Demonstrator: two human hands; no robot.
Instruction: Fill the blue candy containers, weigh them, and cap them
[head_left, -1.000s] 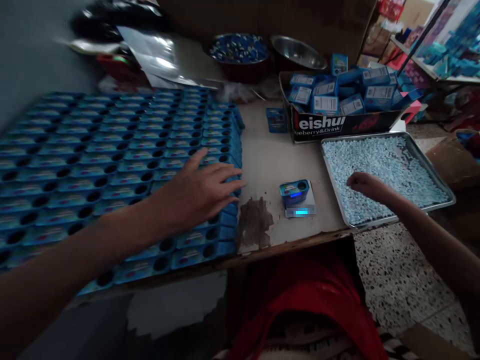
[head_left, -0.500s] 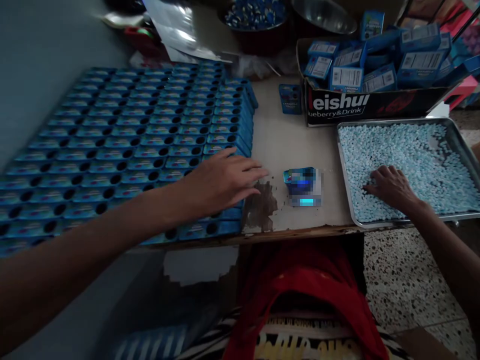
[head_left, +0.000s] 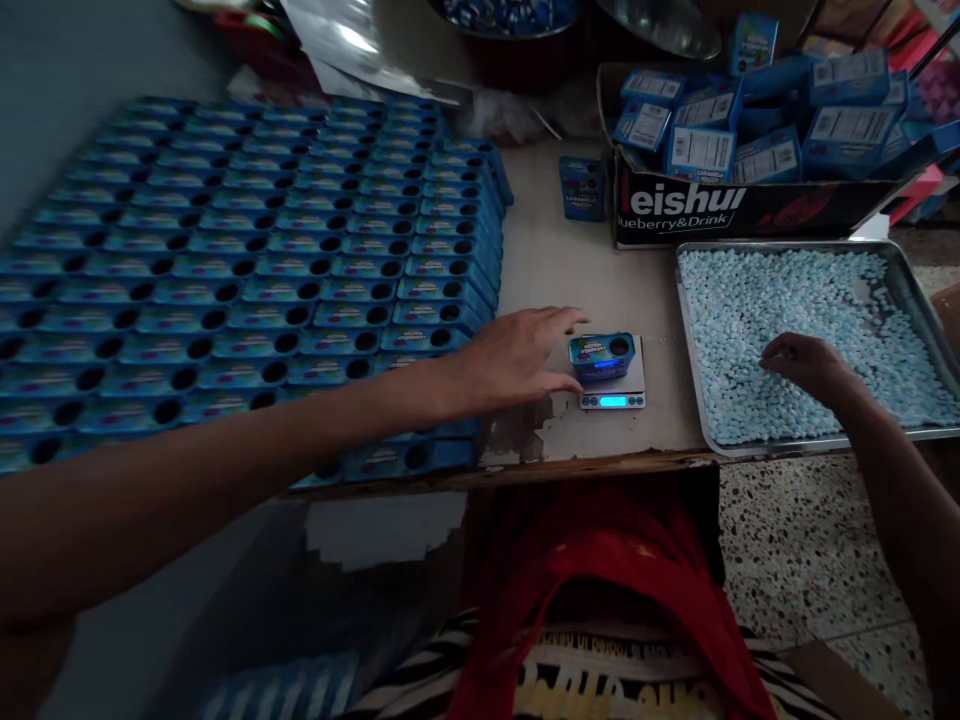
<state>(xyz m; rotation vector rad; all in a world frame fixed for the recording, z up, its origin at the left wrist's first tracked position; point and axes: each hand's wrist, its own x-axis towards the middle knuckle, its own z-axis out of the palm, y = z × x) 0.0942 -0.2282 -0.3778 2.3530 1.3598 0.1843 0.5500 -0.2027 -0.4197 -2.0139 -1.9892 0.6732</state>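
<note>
A small blue candy box (head_left: 592, 358) with a dark round hole in its top rests on a small digital scale (head_left: 636, 385) whose display glows blue. My left hand (head_left: 517, 358) is just left of the box, thumb and fingers spread apart around that side, holding nothing. Over the metal tray (head_left: 694, 345) of small pale blue and white candies (head_left: 772, 290), my right hand (head_left: 810, 365) has its fingertips pinched together. Whatever is between those fingertips, if anything, is too small to make out.
Rows of similar blue boxes (head_left: 247, 290) cover the left side of the table. A black carton (head_left: 675, 215) full of blue boxes stands at the back right, with a single box (head_left: 581, 188) beside it. Behind sits a bowl of wrapped sweets (head_left: 510, 15).
My left hand has moved right, from the rows of boxes to the box on the scale. My right hand has shifted slightly right, and its fingers have drawn together into a pinch.
</note>
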